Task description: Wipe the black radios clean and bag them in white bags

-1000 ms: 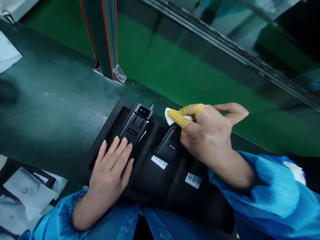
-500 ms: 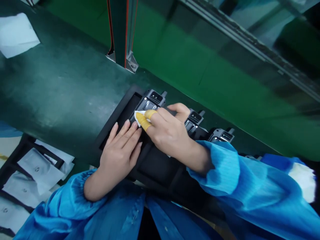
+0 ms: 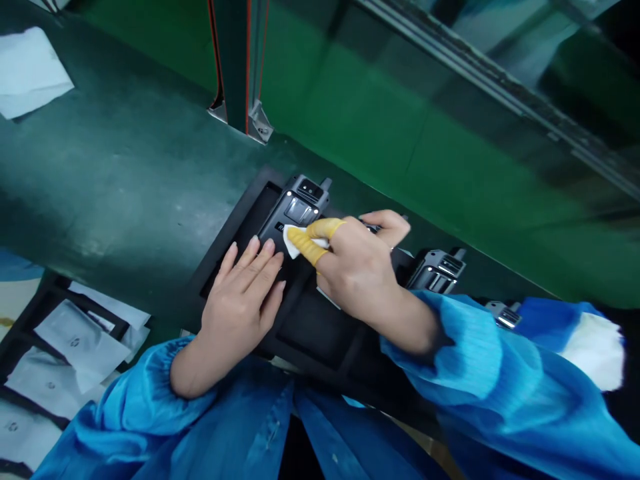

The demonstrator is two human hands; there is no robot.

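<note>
A dark grey handheld radio point(image 3: 299, 208) with a stub antenna lies in a black foam tray point(image 3: 227, 237), its back facing up. My left hand point(image 3: 237, 303) rests flat on the radio's lower end, fingers extended. Pinched in my right hand point(image 3: 357, 270) is a small white cloth point(image 3: 291, 247), touching the radio's back beside a printed label. Yellow finger covers point(image 3: 313, 245) wrap fingers of my right hand. A similar radio point(image 3: 436, 270) sits farther right in the row, and another is mostly covered by my right hand.
Beyond the tray stand a green panel point(image 3: 340, 120) and an upright post point(image 3: 233, 67). White printed bags point(image 3: 75, 340) lie in a black tray at lower left. A white sheet point(image 3: 33, 73) is on the bench at upper left. Blue-and-white cloth point(image 3: 595, 347) lies at right.
My right hand has moved to the right across the radio with the cloth, uncovering part of the label. My left hand stays almost in place.
</note>
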